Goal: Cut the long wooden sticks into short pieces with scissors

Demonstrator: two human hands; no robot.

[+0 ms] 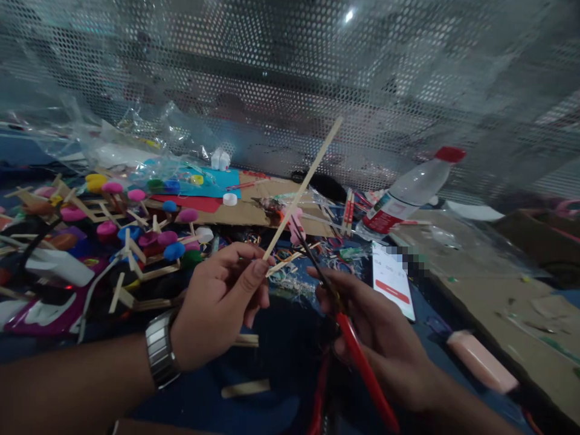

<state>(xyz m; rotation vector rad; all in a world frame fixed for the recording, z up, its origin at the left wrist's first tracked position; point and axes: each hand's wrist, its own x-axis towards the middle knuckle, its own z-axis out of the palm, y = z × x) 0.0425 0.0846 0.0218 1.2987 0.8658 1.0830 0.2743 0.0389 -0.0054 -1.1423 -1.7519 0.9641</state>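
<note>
Watching remotely, I see the right hand point(376, 320) gripping red-handled scissors point(362, 362), blades slanting forward-left; how wide they gape I cannot tell. Left of it, the left hand point(222, 308) pinches the wooden stick point(303, 190) by its near end. The stick's long axis slants rightward toward the blue table's point(199, 393) far edge, passing just beside the blade tip; contact is unclear.

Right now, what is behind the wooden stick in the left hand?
Behind the wooden stick are the perforated screen, brown cardboard and part of a pink object. Whatever the stick itself covers cannot be seen.
</note>
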